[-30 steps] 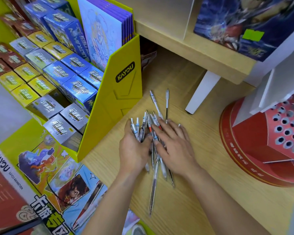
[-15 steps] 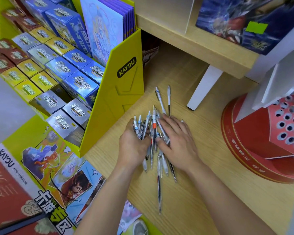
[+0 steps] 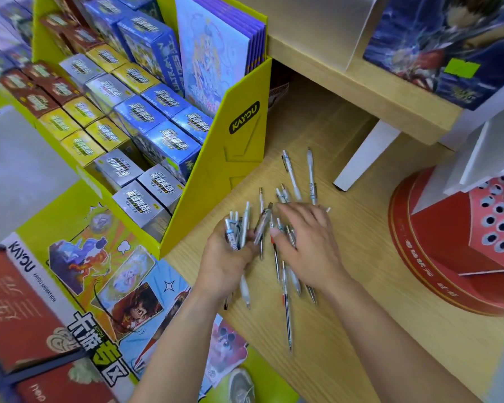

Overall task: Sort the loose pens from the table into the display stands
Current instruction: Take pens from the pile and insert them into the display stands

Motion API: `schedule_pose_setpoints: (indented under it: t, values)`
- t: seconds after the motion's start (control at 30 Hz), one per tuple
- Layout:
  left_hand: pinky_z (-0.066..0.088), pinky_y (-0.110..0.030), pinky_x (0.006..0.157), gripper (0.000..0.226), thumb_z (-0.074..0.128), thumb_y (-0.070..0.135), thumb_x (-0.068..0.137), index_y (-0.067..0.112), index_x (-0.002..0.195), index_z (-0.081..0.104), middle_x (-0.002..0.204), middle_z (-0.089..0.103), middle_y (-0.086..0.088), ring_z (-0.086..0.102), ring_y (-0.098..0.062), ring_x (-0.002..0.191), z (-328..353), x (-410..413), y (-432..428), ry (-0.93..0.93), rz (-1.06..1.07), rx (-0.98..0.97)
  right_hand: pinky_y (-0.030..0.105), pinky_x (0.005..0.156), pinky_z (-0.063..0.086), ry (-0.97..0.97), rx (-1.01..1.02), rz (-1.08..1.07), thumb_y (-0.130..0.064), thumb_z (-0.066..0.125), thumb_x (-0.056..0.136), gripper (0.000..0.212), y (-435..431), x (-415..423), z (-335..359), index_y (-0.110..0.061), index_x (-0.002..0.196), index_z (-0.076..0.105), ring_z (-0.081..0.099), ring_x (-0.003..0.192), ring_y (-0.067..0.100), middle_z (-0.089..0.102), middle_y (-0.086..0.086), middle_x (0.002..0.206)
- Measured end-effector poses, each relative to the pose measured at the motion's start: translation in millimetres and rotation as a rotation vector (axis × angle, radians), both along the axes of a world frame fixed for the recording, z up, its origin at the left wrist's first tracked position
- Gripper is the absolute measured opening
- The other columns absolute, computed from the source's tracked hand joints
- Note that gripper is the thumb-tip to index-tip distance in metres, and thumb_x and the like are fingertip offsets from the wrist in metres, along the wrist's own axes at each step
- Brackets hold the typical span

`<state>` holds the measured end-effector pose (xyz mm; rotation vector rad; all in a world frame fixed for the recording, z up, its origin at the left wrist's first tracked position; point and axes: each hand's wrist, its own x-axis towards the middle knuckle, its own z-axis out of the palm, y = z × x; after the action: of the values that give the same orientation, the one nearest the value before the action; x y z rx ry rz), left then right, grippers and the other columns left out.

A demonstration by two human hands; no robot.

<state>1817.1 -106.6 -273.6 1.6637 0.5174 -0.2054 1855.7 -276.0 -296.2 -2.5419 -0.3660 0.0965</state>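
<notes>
Several loose pens (image 3: 286, 309) lie in a heap on the wooden table (image 3: 361, 330). My left hand (image 3: 227, 257) grips a bunch of white and clear pens (image 3: 236, 228), their tops sticking up past my fingers. My right hand (image 3: 309, 242) lies flat with spread fingers on the heap, pressing the pens down. Two white pens (image 3: 310, 173) lie apart just beyond my right hand. The red round display stand (image 3: 437, 257) with rows of holes stands at the right, about a hand's width from my right hand.
A yellow card display (image 3: 233, 158) filled with small boxes stands close on the left of the heap. A wooden shelf (image 3: 361, 106) on a white leg (image 3: 364, 158) overhangs the back of the table. Printed posters (image 3: 99, 286) cover the lower left.
My left hand has drawn its bunch of pens a little away from the heap. My right hand has spread flatter over the remaining pens. The view has shifted slightly.
</notes>
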Motion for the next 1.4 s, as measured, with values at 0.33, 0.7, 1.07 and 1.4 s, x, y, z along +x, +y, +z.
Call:
schedule_pose_setpoints:
  t: [0.33, 0.7, 1.07, 1.4]
  values:
    - [0.048, -0.024, 0.055, 0.023, 0.062, -0.007, 0.093, 0.01, 0.109, 0.061, 0.078, 0.067, 0.0, 0.056, -0.013, 0.062, 60.9, -30.9, -14.1, -0.043, -0.115, -0.153, 0.026, 0.075, 0.043, 0.166, 0.378, -0.268, -0.039, 0.073, 0.089, 0.034, 6.5, -21.3, 94.3, -0.034, 0.119, 0.057, 0.062, 0.087, 0.003, 0.068, -0.018, 0.094]
    - [0.049, -0.026, 0.059, 0.022, 0.057, -0.001, 0.099, 0.016, 0.112, 0.056, 0.1, 0.073, -0.003, 0.058, -0.012, 0.063, 148.7, -77.1, -43.0, 0.031, -0.186, -0.127, 0.024, 0.071, 0.05, 0.051, 0.447, -0.441, -0.025, 0.074, 0.091, 0.033, -56.1, -96.4, 187.9, -0.032, 0.12, 0.057, 0.063, 0.074, -0.005, 0.063, -0.016, 0.089]
    - [0.048, -0.022, 0.055, 0.023, 0.054, -0.003, 0.1, 0.007, 0.12, 0.051, 0.105, 0.072, -0.007, 0.059, -0.01, 0.06, 214.8, -132.1, -178.2, -0.011, -0.301, -0.076, 0.028, 0.074, 0.048, 0.067, 0.47, -0.468, -0.027, 0.071, 0.093, 0.036, -195.3, -155.1, 236.2, -0.026, 0.127, 0.059, 0.062, 0.078, -0.001, 0.061, -0.018, 0.089]
    - [0.05, -0.023, 0.057, 0.014, 0.059, 0.002, 0.1, 0.01, 0.111, 0.057, 0.093, 0.07, -0.002, 0.06, -0.009, 0.063, 245.9, -142.5, -366.3, -0.067, -0.193, 0.0, 0.03, 0.073, 0.051, 0.088, 0.481, -0.322, -0.035, 0.063, 0.098, 0.032, -394.3, -150.2, 277.5, -0.029, 0.129, 0.057, 0.064, 0.085, 0.003, 0.062, -0.016, 0.097]
